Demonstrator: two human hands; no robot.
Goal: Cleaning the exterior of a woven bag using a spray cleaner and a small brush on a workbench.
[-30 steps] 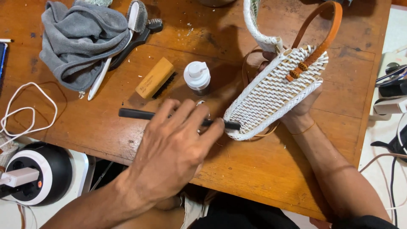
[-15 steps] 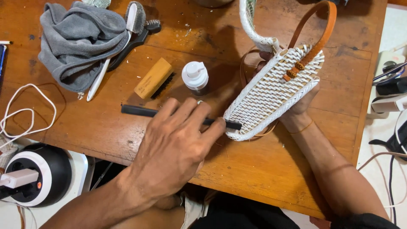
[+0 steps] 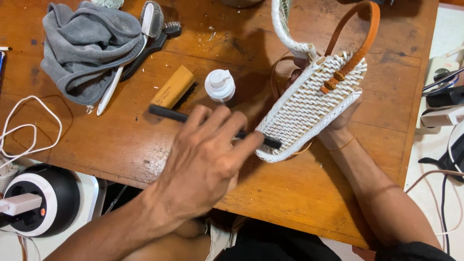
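Two hands at work above a wooden desk. Left hand clenched round a slim black-handled brush, handle running out to the left, working end laid against the lower edge of a white woven bag. Right hand grasping that bag from underneath, fingers mostly hidden behind the weave; bag tilted up off the desk, base edge toward the left hand, apparently to present that edge to the brush. Tan leather strap and white woven handle standing clear above the bag, out of the brush's path. Bag interior not visible; contents cannot be told.

Within reach beyond the left hand: small white pump bottle, upright, cap on, contents not visible. Just beside it, a wooden-backed brush lying on its side, dark bristles facing the bottle. Farther left, a crumpled grey cloth, with a white-handled brush and a black brush resting partly on it, kept apart from the working area.

Off the desk at lower left, a round black-and-white device with a white cable looping onto the desk corner. At far right, a power strip with plugs on the floor.
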